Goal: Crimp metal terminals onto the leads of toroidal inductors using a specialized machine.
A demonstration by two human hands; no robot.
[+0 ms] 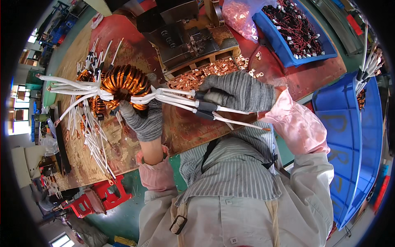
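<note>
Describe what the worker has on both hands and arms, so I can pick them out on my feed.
Both the left hand and the right hand wear grey knitted work gloves. Over each forearm sits a loose pink sleeve cover, one on the left and one on the right, gathered at the wrist. Above them come the sleeves of a cream work jacket.

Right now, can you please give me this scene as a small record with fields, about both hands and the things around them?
left hand: grey knit glove, grips the copper-wound ring coil from below
right hand: grey knit glove, closed on the coil's white sleeved leads near their black end sleeves
surface: worn wooden bench
left of coil: more coils with white leads
behind hands: loose copper lugs before a metal press tool
upper right: blue bin of small wired parts
far right: large blue tub
</note>
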